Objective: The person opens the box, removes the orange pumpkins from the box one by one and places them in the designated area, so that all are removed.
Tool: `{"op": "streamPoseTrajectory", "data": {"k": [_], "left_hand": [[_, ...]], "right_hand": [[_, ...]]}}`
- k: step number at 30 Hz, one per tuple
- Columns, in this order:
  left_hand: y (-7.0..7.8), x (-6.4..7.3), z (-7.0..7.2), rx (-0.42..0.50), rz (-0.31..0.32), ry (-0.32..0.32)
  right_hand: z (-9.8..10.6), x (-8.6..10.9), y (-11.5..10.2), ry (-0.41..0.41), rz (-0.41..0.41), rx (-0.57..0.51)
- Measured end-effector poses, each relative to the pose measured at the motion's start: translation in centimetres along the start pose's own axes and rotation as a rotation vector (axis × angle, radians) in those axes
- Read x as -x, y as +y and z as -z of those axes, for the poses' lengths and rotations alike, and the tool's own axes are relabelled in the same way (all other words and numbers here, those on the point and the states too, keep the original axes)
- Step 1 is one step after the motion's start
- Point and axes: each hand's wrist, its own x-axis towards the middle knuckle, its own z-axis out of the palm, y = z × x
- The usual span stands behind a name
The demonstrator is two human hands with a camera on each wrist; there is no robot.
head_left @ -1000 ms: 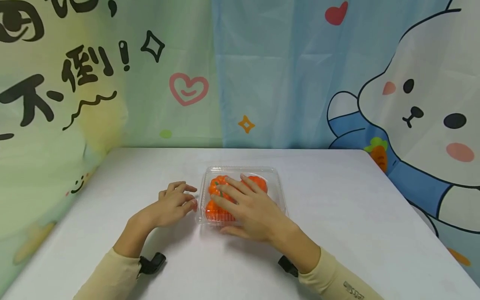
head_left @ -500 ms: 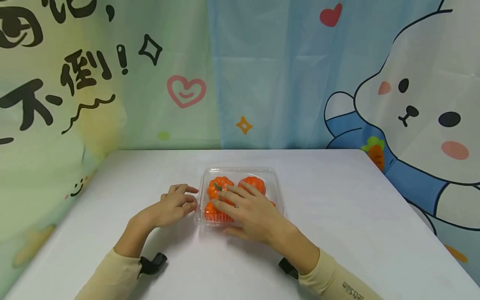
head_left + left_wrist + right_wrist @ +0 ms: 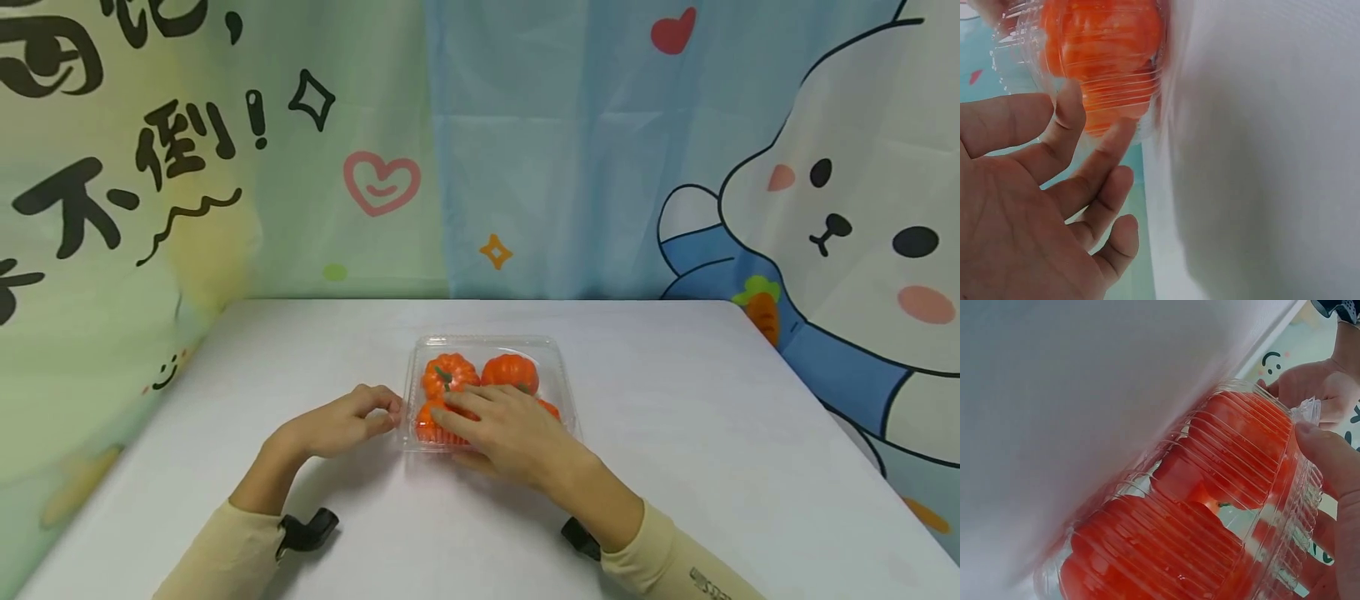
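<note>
A clear plastic clamshell box [image 3: 561, 375] sits on the table and holds several small orange pumpkins [image 3: 512, 372] with green stems. My right hand [image 3: 517, 437] lies over the box's near part, fingers stretched across the top and hiding some of the pumpkins. In the right wrist view its thumb [image 3: 1329, 453] is at the rim, by a small clear tab [image 3: 1307, 411]. At the box's left edge is my left hand [image 3: 348, 421], its fingers loosely bent. The left wrist view shows its fingertips [image 3: 1071, 94] right at the ribbed side wall [image 3: 1116, 94].
The white table [image 3: 712, 417] extends around the box. Behind it hangs a printed cloth backdrop [image 3: 525, 150] with a cartoon bear, hearts and lettering. Black wrist cameras [image 3: 309, 531] sit at both beige cuffs [image 3: 225, 550].
My left hand's fingers have drawn closer together at the box's left edge. The right hand has slid slightly toward the near side, uncovering the far pumpkins. The head view has shifted a little.
</note>
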Motion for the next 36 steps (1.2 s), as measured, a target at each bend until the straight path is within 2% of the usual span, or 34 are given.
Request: {"op": "streamPoseTrajectory", "data": {"k": [9,22,26,31,36], "left_hand": [[-0.2,-0.1,0.1,-0.001,0.006,-0.015],[-0.3,-0.2,0.2,0.015,0.024,-0.03],[-0.4,-0.2,0.2,0.016,0.021,-0.034],[-0.5,-0.4,0.0,0.067,0.007,-0.064],[-0.5,-0.4,0.0,0.114,0.013,-0.093]], "right_hand": [[0.2,-0.3,0.1,0.007,0.081,0.012],[0.4,-0.3,0.2,-0.048,0.066,0.031],[0.3,-0.4,0.1,-0.019,0.08,0.038],[0.2,-0.6,-0.7,0.044,0.12,0.13],[0.4,-1.1,-1.9,0.004,0.12,0.209]]}}
